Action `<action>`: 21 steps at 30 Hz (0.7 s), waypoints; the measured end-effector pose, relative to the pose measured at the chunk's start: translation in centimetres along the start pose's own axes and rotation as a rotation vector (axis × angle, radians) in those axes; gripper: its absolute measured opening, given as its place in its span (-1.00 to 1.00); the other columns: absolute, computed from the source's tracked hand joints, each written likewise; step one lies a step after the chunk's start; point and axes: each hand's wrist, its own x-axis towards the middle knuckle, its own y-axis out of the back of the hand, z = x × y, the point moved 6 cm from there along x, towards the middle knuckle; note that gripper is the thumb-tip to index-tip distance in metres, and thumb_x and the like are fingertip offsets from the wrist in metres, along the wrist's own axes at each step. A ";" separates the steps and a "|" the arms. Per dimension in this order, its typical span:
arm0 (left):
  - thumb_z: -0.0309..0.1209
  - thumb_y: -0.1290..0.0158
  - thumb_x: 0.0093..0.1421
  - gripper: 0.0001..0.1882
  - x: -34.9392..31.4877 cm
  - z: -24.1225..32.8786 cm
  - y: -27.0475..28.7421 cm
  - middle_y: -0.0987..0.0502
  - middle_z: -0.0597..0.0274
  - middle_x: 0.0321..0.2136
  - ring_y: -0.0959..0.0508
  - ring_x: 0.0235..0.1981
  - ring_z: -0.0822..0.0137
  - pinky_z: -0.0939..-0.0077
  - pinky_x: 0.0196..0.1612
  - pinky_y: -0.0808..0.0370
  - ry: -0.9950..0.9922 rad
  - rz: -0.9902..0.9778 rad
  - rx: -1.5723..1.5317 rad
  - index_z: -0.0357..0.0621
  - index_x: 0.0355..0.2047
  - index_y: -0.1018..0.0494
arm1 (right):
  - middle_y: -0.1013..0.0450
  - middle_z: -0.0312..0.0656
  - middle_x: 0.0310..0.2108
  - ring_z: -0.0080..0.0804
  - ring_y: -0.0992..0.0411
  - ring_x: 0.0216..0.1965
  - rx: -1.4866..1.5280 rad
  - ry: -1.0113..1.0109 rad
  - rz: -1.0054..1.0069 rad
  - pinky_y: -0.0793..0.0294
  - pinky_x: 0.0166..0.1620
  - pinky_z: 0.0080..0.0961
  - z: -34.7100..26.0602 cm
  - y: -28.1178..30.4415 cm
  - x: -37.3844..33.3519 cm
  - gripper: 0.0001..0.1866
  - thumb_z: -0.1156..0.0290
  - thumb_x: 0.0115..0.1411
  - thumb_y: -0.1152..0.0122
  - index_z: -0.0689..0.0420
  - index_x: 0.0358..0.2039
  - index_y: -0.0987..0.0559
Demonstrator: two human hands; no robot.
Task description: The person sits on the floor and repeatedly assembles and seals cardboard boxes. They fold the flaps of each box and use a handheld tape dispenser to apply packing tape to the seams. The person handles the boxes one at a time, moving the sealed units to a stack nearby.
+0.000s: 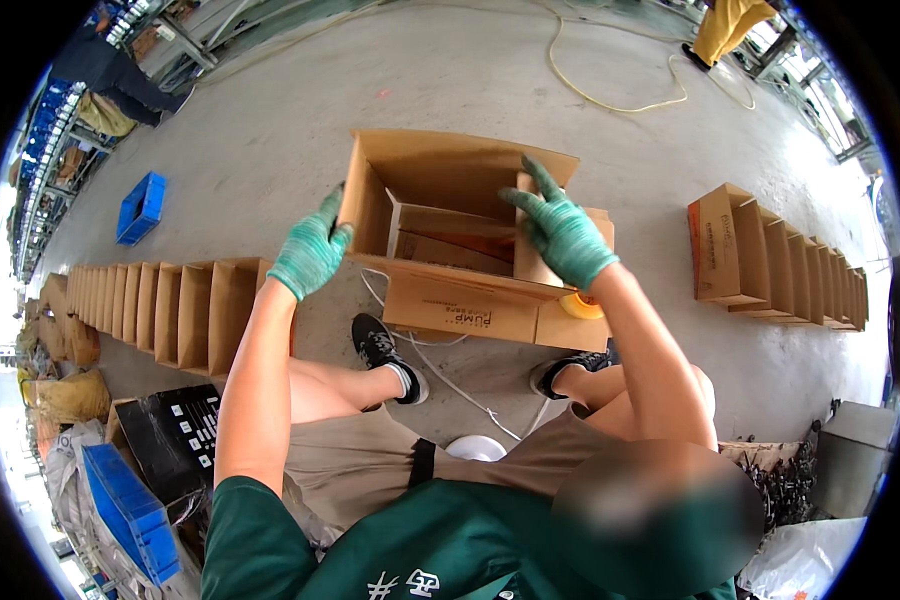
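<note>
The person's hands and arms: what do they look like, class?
The left hand and right hand wear green gloves, streaked paler, with darker fingertips. The forearms are bare. A short dark green sleeve covers the left upper arm; the right sleeve is hidden.

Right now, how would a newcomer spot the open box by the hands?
On the grey floor, find the left row of boxes and the right row. Between them, the open brown box has its mouth facing up. Unlike the boxes in the rows, it has a green-gloved left hand and right hand at its ends.
</note>
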 end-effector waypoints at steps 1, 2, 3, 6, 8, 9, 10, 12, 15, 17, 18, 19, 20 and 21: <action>-0.24 -0.15 0.28 -0.37 -0.2 0.4 -0.7 -0.48 -0.24 0.08 -0.56 0.03 -0.07 0.18 0.08 -0.49 -0.100 0.009 -0.141 -0.14 0.30 -0.26 | -0.15 -0.02 0.37 0.03 -0.29 0.25 -0.138 -0.077 0.012 -0.34 0.25 -0.15 0.8 -1.1 -0.4 -0.51 0.48 0.15 -0.19 -0.06 0.14 -0.50; -0.25 -0.19 0.24 -0.34 -0.4 0.8 -1.2 -0.47 -0.19 0.11 -0.54 0.06 -0.04 0.18 0.09 -0.49 -0.138 -0.102 -0.162 -0.15 0.30 -0.27 | -0.22 -0.03 0.33 0.01 -0.29 0.25 -0.182 -0.086 0.040 -0.34 0.25 -0.13 1.1 -2.0 -0.6 -0.52 0.47 0.14 -0.19 -0.04 0.12 -0.51; -0.25 -0.24 0.21 -0.31 -0.8 1.2 -1.4 -0.45 -0.14 0.15 -0.52 0.09 -0.02 0.18 0.09 -0.49 -0.171 -0.213 -0.184 -0.15 0.30 -0.27 | -0.28 -0.04 0.29 -0.02 -0.29 0.25 -0.223 -0.094 0.063 -0.33 0.25 -0.11 1.4 -2.7 -0.9 -0.53 0.46 0.14 -0.19 -0.03 0.10 -0.53; -0.21 -0.32 0.12 -0.30 -1.0 2.3 -1.3 -0.25 0.01 0.31 -0.46 0.16 0.05 0.21 0.14 -0.47 -0.131 -0.484 -0.218 -0.19 0.23 -0.37 | -0.46 -0.08 0.13 -0.01 -0.35 0.20 -0.048 -0.064 0.168 -0.37 0.21 -0.19 2.6 -2.8 -1.3 -0.61 0.52 0.12 -0.14 0.01 -0.01 -0.61; -0.18 -0.39 0.02 -0.29 -0.4 1.3 -2.0 -0.37 0.02 0.24 -0.51 0.10 0.12 0.27 0.10 -0.50 -0.038 -0.507 -0.358 -0.27 0.14 -0.46 | -0.54 -0.10 0.01 -0.10 -0.45 0.09 0.237 -0.197 0.180 -0.42 0.15 -0.34 4.3 -2.6 -1.3 -0.65 0.55 0.12 -0.11 0.03 -0.09 -0.65; -0.16 -0.41 0.00 -0.28 0.3 0.8 -2.0 -0.45 0.00 0.14 -0.54 0.07 0.12 0.28 0.08 -0.51 -0.004 -0.458 -0.258 -0.26 0.11 -0.47 | -0.57 -0.11 -0.06 -0.14 -0.49 0.03 0.382 -0.260 0.185 -0.44 0.11 -0.42 4.7 -2.6 -1.3 -0.67 0.57 0.11 -0.09 0.04 -0.14 -0.68; -0.14 -0.42 -0.02 -0.28 1.1 0.3 -2.1 -0.54 -0.02 0.03 -0.58 0.04 0.12 0.29 0.06 -0.53 0.030 -0.407 -0.158 -0.25 0.09 -0.48 | -0.61 -0.18 -0.14 -0.32 -0.54 -0.14 0.536 -0.339 0.200 -0.45 0.01 -0.59 5.2 -2.6 -1.6 -0.70 0.58 0.15 -0.06 0.08 -0.18 -0.69; -0.03 -0.44 -0.10 -0.26 2.6 0.6 -1.7 -0.66 -0.03 -0.31 -0.66 -0.15 0.09 0.31 0.01 -0.55 0.022 -0.203 0.017 -0.24 0.00 -0.53 | -0.61 -0.23 -0.16 -0.42 -0.51 -0.17 0.677 -0.453 0.180 -0.44 -0.03 -0.60 5.8 -1.5 -1.2 -0.71 0.57 0.18 -0.06 0.11 -0.17 -0.69; -0.01 -0.46 -0.16 -0.26 3.7 1.2 -2.2 -0.63 -0.04 -0.22 -0.63 -0.16 0.04 0.29 0.01 -0.55 0.176 -0.100 0.159 -0.23 -0.05 -0.55 | -0.54 -0.28 -0.22 -0.52 -0.44 -0.18 0.989 -0.522 0.333 -0.42 -0.05 -0.58 7.8 -0.1 -0.8 -0.75 0.44 0.27 -0.13 0.13 -0.06 -0.62; -0.08 -0.49 -0.20 -0.04 3.8 0.2 -4.4 -0.47 -0.06 0.06 -0.55 -0.02 -0.02 0.27 0.12 -0.50 0.022 0.030 0.188 -0.18 0.18 -0.35 | -0.50 -0.23 -0.09 -0.46 -0.43 -0.13 0.957 -0.764 0.572 -0.41 0.00 -0.53 9.5 0.3 -0.7 -0.60 0.27 0.29 -0.23 0.13 0.10 -0.51; -0.10 -0.50 -0.20 0.04 3.4 -0.5 -4.8 -0.40 -0.08 0.13 -0.52 0.03 -0.03 0.26 0.16 -0.49 -0.014 0.125 0.138 -0.17 0.25 -0.27 | -0.45 -0.20 0.04 -0.42 -0.40 -0.05 0.720 -0.712 0.577 -0.40 0.02 -0.50 7.3 1.9 -0.1 -0.48 0.13 0.28 -0.28 0.11 0.15 -0.43; -0.12 -0.51 -0.21 0.12 2.9 -1.3 -4.9 -0.34 -0.09 0.21 -0.49 0.08 -0.04 0.25 0.19 -0.47 -0.051 0.219 0.088 -0.15 0.31 -0.18 | -0.45 -0.20 0.04 -0.42 -0.40 -0.03 0.821 -0.738 0.475 -0.39 0.03 -0.50 6.6 1.7 0.8 -0.49 0.12 0.28 -0.28 0.10 0.13 -0.45; -0.14 -0.50 -0.18 0.15 2.9 -2.0 -5.7 -0.29 -0.10 0.23 -0.43 0.13 0.01 0.23 0.23 -0.43 0.014 0.162 -0.087 -0.11 0.35 -0.09 | -0.45 -0.20 0.04 -0.42 -0.39 -0.02 0.912 -0.770 0.379 -0.38 0.05 -0.50 6.3 1.6 1.2 -0.51 0.11 0.28 -0.28 0.10 0.12 -0.46; -0.16 -0.49 -0.15 0.19 2.7 -2.6 -6.4 -0.25 -0.11 0.26 -0.37 0.19 0.05 0.22 0.26 -0.39 0.081 0.105 -0.260 -0.07 0.38 0.00 | -0.46 -0.20 0.04 -0.43 -0.38 0.00 1.003 -0.801 0.279 -0.37 0.06 -0.50 6.0 1.1 1.3 -0.52 0.11 0.28 -0.28 0.10 0.10 -0.48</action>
